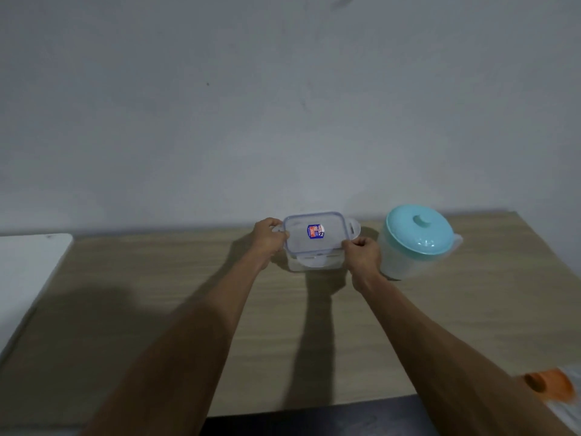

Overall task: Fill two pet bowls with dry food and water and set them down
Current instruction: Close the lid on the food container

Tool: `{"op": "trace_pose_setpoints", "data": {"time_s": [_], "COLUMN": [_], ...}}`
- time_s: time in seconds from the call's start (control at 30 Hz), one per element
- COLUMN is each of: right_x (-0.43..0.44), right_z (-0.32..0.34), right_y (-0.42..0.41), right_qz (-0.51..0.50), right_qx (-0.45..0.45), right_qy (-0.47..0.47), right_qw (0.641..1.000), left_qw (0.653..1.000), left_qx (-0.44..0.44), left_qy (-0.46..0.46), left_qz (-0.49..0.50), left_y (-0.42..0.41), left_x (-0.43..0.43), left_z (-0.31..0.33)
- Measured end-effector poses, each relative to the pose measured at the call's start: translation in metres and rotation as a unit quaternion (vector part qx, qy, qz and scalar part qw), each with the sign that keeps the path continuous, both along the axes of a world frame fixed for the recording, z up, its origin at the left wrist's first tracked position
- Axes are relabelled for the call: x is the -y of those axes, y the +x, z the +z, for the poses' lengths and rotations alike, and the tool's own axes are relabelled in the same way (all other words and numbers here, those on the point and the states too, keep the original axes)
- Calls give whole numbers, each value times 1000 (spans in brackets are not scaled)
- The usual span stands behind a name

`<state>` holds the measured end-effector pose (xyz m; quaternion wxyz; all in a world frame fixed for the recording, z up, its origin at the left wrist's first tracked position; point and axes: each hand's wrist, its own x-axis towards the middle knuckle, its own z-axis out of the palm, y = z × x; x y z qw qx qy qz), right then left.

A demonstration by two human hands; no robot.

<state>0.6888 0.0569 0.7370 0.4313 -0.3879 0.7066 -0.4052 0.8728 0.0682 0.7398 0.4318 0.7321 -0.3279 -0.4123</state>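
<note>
A clear rectangular plastic container point(314, 243) with a blue-rimmed clip lid and a small red and blue sticker stands at the far edge of the wooden table point(157, 294), against the wall. My left hand point(268, 236) grips its left end at the lid flap. My right hand point(361, 254) grips its front right corner. To the right, touching or nearly touching my right hand, stands a translucent pitcher point(418, 247) with a turquoise lid. The container's contents cannot be made out. No pet bowl is in view.
A white surface point(28, 269) adjoins the table on the left. An orange object point(548, 387) lies blurred at the lower right edge. A dark strip point(314, 420) runs along the table's near edge. The grey wall rises right behind the container.
</note>
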Motion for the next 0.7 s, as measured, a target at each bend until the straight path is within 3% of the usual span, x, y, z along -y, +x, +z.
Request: {"op": "trace_pose_setpoints", "data": {"time_s": [0.53,0.63,0.7], "right_x": [-3,-9,-14], "right_z": [-10,3,10], "right_y": [-9,-10,-7], "right_qz": [58,62,89], "right_qx": [-65,-162,-246], "right_qy": [18,14,-57], "right_qw": [996,985,964], "left_qw": [999,998,997], "left_qx": [35,48,43], "left_qy": [33,49,56], "left_qz": [15,11,11], "left_y": [0,-4,-5], "left_x": [4,1,-1], "left_z": [-10,-6,-6]}}
